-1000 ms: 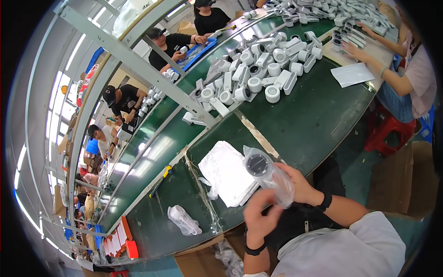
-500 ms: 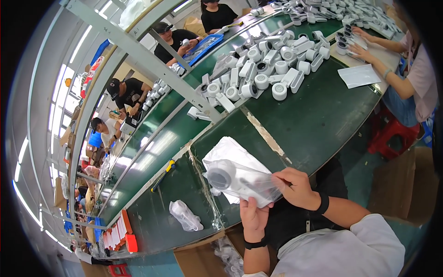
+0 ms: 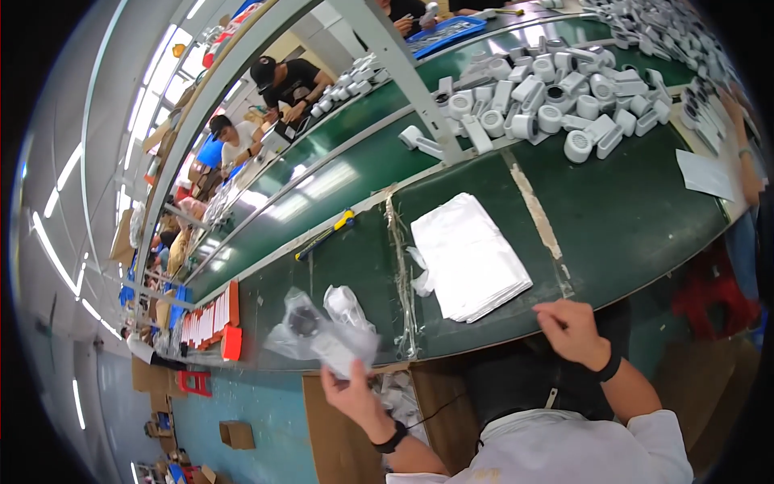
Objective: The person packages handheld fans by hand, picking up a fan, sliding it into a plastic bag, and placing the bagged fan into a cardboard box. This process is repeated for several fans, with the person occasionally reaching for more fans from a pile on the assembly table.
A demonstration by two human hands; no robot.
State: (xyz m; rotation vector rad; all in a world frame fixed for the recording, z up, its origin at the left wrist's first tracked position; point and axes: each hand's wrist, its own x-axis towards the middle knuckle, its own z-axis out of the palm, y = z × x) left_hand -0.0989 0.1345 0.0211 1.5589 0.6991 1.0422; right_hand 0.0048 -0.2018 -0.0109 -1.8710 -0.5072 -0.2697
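Left hand [image 3: 355, 397] clamped on bagged device [image 3: 329, 344]; long axis slants, dark round end [image 3: 305, 322] toward 10–11 o'clock, pale end [image 3: 340, 357] 4–5. Right hand [image 3: 574, 332] half-curled, thumb apart.

White device [image 3: 335, 350] with dark round end, slanted in a clear bag [image 3: 282, 342], in the left hand [image 3: 355, 398]

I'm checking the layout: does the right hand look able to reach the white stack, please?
Probably yes: the right hand looks empty near the white stack, with nothing visible between them.
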